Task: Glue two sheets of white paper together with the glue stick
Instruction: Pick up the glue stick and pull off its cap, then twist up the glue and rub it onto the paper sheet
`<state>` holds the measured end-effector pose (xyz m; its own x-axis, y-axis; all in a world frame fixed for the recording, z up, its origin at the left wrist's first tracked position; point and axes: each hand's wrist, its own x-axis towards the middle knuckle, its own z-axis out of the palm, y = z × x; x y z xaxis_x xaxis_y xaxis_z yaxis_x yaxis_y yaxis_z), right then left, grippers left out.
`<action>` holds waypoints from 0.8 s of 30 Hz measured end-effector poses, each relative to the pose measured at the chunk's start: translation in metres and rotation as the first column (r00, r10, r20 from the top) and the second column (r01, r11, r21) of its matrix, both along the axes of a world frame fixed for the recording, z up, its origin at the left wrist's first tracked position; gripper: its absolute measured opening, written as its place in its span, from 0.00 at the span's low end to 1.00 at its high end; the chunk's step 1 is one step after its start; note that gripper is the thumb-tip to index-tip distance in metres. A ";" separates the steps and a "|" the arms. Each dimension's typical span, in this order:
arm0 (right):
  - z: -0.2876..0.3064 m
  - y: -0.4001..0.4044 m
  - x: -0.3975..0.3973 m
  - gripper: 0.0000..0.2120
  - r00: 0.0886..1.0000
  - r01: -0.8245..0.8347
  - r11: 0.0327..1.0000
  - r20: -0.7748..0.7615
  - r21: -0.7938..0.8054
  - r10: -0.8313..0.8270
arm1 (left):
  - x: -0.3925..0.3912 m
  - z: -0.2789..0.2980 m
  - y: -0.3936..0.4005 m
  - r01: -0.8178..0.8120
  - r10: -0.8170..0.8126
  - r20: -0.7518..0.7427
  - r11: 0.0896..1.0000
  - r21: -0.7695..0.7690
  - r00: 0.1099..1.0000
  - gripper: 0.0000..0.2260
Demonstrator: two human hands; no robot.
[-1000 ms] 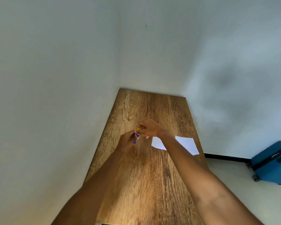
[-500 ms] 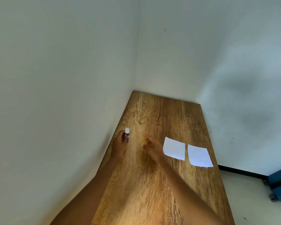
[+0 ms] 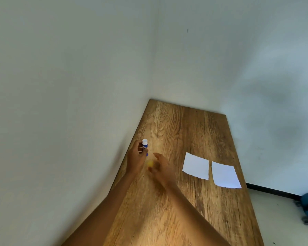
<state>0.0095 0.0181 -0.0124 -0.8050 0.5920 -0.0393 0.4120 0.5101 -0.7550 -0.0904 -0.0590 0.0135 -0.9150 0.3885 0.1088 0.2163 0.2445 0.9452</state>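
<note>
Nearest me, my right hand [image 3: 161, 168] has pulled away from the left, its blurred fingers around the yellow cap [image 3: 150, 163] (whether pinched or just released, I cannot tell). A second ago both hands met on the glue stick [image 3: 145, 145]; now my left hand [image 3: 136, 159] grips it alone, white tip bare above the fingers. So it's uncapped. Beyond my right fingertips, two paper sheets [image 3: 196, 166] lie side by side, untouched on the table [image 3: 176, 125].

Both arms reach forward, hands close together.
The left hand [image 3: 136, 158] curls its fingers round the glue stick [image 3: 145, 146], held upright. The right hand [image 3: 163, 168], blurred, lies just beside it with a small yellow cap [image 3: 150, 163] at its fingertips.
</note>
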 end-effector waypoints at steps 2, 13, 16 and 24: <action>0.006 0.002 0.007 0.21 0.973 0.140 0.974 -0.159 -0.177 -0.168 | 0.003 0.010 0.010 0.021 -0.022 0.012 0.997 0.077 1.000 0.10; 0.062 0.030 0.037 0.13 0.655 -0.198 0.418 -0.436 -0.887 -0.617 | 0.063 0.073 0.075 0.236 -0.244 0.022 0.952 0.198 0.969 0.11; 0.072 0.037 0.048 0.13 0.648 -0.197 0.452 -0.462 -0.870 -0.606 | 0.077 0.082 0.082 0.237 -0.248 0.025 0.946 0.220 0.968 0.10; 0.089 0.054 0.076 0.21 0.734 -0.131 0.317 -0.307 -0.939 -0.606 | 0.102 0.094 0.085 0.504 -0.485 -0.140 0.844 0.182 0.863 0.08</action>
<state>0.0858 0.0722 0.0761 -0.6943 0.6470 -0.3153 -0.2681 -0.6390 -0.7209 0.0112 0.0256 0.1080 -0.5904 0.7474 0.3047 0.3382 -0.1137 0.9342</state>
